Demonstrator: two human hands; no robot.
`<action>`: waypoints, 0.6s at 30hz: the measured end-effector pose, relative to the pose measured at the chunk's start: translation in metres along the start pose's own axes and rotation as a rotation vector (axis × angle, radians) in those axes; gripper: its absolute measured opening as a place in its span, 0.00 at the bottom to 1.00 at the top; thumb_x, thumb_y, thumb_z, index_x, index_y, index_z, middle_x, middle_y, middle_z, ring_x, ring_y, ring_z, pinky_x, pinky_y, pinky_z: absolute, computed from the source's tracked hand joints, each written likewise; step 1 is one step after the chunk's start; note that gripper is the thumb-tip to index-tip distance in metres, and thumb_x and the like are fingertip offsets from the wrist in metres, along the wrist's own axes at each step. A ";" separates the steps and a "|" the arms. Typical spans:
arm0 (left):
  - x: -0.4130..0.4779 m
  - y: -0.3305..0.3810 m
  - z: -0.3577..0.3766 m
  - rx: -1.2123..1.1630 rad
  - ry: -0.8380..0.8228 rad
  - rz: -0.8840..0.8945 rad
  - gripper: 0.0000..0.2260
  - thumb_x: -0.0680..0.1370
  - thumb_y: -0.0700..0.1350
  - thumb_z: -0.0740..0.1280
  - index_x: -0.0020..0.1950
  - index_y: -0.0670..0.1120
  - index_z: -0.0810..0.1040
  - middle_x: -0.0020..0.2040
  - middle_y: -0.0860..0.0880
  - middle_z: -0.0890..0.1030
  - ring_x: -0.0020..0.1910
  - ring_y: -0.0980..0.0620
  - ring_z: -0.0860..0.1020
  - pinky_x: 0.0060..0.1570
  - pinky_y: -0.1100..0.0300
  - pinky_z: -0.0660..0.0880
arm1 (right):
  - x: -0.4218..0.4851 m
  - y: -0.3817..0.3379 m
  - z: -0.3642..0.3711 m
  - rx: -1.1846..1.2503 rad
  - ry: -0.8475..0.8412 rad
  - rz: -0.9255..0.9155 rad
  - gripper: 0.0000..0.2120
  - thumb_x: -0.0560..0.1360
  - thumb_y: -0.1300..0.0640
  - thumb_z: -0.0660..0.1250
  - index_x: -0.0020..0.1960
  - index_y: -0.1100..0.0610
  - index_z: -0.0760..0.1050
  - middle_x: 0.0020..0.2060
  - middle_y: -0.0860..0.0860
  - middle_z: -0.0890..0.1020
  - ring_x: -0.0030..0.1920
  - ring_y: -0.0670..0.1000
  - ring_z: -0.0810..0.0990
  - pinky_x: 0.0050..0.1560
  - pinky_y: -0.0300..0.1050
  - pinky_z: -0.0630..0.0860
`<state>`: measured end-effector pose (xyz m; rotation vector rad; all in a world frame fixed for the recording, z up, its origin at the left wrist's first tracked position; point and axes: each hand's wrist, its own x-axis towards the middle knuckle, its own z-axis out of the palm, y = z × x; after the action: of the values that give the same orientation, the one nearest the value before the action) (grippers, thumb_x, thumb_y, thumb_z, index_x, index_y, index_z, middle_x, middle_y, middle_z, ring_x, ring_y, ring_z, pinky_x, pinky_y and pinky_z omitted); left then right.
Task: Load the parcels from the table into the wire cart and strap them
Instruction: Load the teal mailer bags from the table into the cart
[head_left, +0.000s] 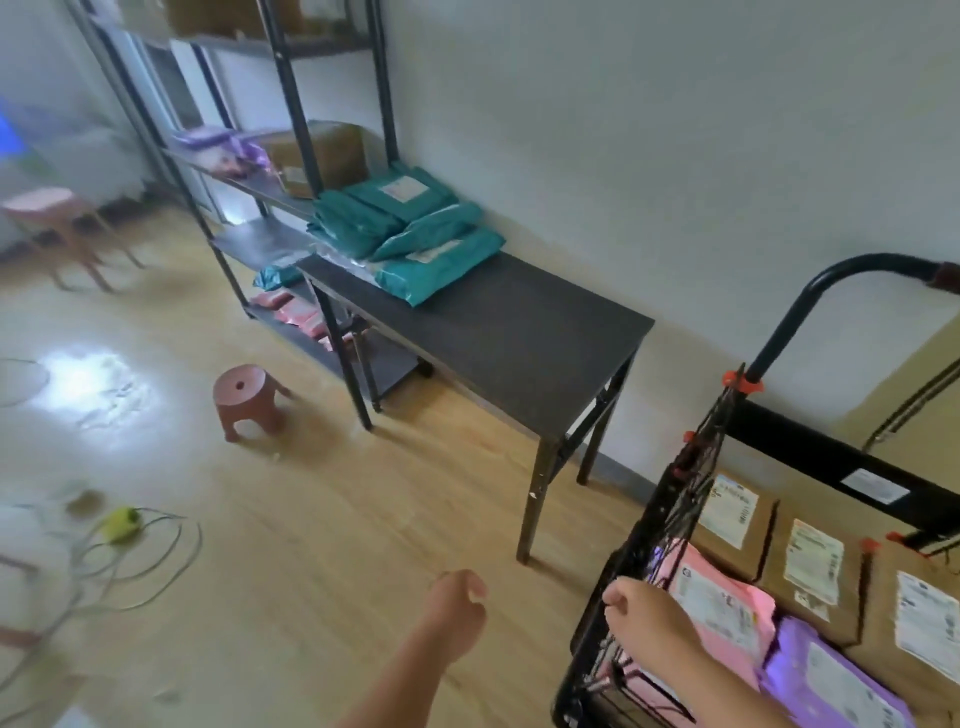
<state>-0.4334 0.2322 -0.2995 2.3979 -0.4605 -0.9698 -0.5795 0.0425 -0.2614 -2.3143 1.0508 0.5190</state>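
Fingers of the left hand (457, 597) are curled in toward the palm and hold nothing; the hand hangs over the wooden floor, apart from the cart. Fingers of the right hand (644, 618) are hidden past the cart's near rim, so whether they grip wire or parcel cannot be told.

Item 1: long dark rectangular metal-legged table (509, 332), against the wall, well apart from both hands.

Item 2: black wire cart with curved tube handle (675, 499), just beside the table's near end. Partly loaded.

Item 3: pile of teal plastic mailer parcels (415, 234), several, stacked at the table's far end. Not yet loaded; judged the main work left.

Item 4: brown cardboard boxes with white labels (763, 530), side by side in the cart. Loaded.

Item 5: pink plastic mailer with label (722, 608), in the cart under the right hand. Loaded.

Item 6: purple plastic mailer (826, 675), in the cart beside the pink one. Loaded.

Item 7: black elastic cords with red hooks (743, 383), bunched on the cart's side; thin dark lines cross the boxes. Final strapping judged outstanding.
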 end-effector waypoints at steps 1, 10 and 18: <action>-0.001 -0.010 -0.008 -0.007 0.002 -0.002 0.16 0.75 0.36 0.60 0.59 0.49 0.77 0.62 0.49 0.73 0.60 0.53 0.73 0.53 0.69 0.66 | -0.001 -0.014 0.006 -0.034 0.001 -0.007 0.11 0.81 0.52 0.56 0.58 0.47 0.76 0.53 0.45 0.81 0.54 0.49 0.79 0.54 0.42 0.75; -0.003 -0.080 -0.085 0.031 0.084 0.002 0.16 0.78 0.39 0.61 0.64 0.47 0.76 0.65 0.46 0.73 0.66 0.49 0.72 0.60 0.65 0.66 | -0.003 -0.127 0.042 -0.246 0.001 -0.185 0.11 0.81 0.52 0.59 0.61 0.49 0.75 0.58 0.46 0.80 0.56 0.49 0.79 0.53 0.42 0.75; 0.012 -0.099 -0.120 0.040 0.092 -0.001 0.18 0.78 0.38 0.60 0.66 0.47 0.74 0.67 0.46 0.72 0.66 0.48 0.72 0.58 0.61 0.68 | 0.023 -0.180 0.042 -0.298 0.031 -0.253 0.12 0.82 0.53 0.60 0.64 0.51 0.75 0.59 0.48 0.79 0.56 0.49 0.78 0.55 0.43 0.77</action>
<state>-0.3274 0.3468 -0.2884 2.4671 -0.4492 -0.8534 -0.4313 0.1543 -0.2499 -2.6753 0.7170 0.5704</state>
